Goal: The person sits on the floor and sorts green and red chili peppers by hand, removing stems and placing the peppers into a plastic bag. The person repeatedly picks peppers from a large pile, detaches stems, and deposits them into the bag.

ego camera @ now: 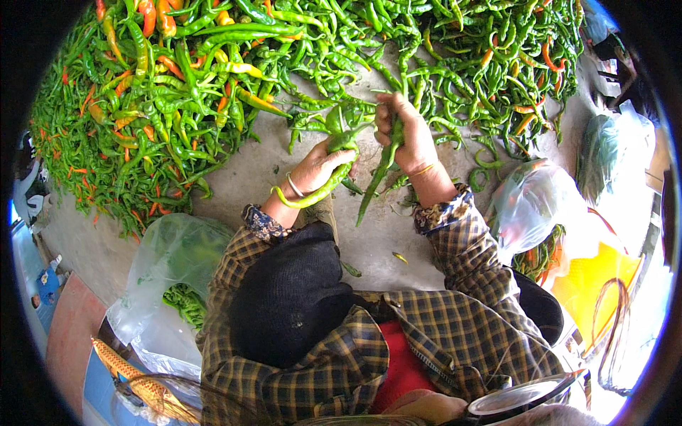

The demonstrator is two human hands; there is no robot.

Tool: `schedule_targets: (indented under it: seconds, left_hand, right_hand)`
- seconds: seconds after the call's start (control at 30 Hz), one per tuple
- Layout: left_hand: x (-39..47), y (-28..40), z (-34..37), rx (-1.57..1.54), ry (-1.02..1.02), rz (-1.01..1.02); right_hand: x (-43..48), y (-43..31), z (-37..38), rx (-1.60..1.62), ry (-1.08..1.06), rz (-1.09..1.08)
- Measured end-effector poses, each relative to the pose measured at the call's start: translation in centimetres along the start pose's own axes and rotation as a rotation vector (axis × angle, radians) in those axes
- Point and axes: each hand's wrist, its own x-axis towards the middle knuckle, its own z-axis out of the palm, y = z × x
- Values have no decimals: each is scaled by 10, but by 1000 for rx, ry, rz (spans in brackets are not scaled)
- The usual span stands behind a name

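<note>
My left hand (pixel 325 165), with a bangle at its wrist, is closed around several green chili peppers (pixel 314 196); one long curled pepper hangs back over the wrist. Beside it, my right hand (pixel 402 128) grips a dark green chili pepper (pixel 377 183) that points down toward me, its tip near the concrete floor in the picture. A few leafy bits or peppers show above the left fist. Just beyond both hands lie loose green peppers (pixel 447 77) on the floor.
A large heap of green, yellow and orange peppers (pixel 176 106) spreads at the left. A clear plastic bag (pixel 176 255) with green contents stands at my left. Bagged peppers (pixel 533 202), a yellow bag (pixel 591 293) and another filled bag (pixel 607 154) are at the right.
</note>
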Motion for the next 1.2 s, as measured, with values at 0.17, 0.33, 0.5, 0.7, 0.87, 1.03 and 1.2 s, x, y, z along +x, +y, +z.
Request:
schedule_targets:
  seconds: [0.17, 0.33, 0.5, 0.7, 0.87, 1.03, 1.2]
  left_hand:
    - [-1, -10, 17, -105, -87, -16]
    - [-1, -4, 18, -197, -85, -32]
    - [-4, -12, 12, 5, -16, -66]
    - [-3, -10, 2, 126, 72, 51]
    - [-1, -8, 10, -233, 111, 102]
    - [-1, -9, 15, 263, 141, 290]
    - [-6, -9, 8, -22, -37, 12]
  right_hand:
    - [15, 7, -7, 403, -118, 41]
    - [17, 14, 6, 307, -132, 13]
    - [9, 21, 21, -140, -129, -120]
    - [15, 7, -1, -8, -12, -225]
    - [-11, 21, -29, -764, -37, -164]
    - [-20, 60, -17, -1344, -97, -670]
    - [-2, 31, -23, -530, -249, -129]
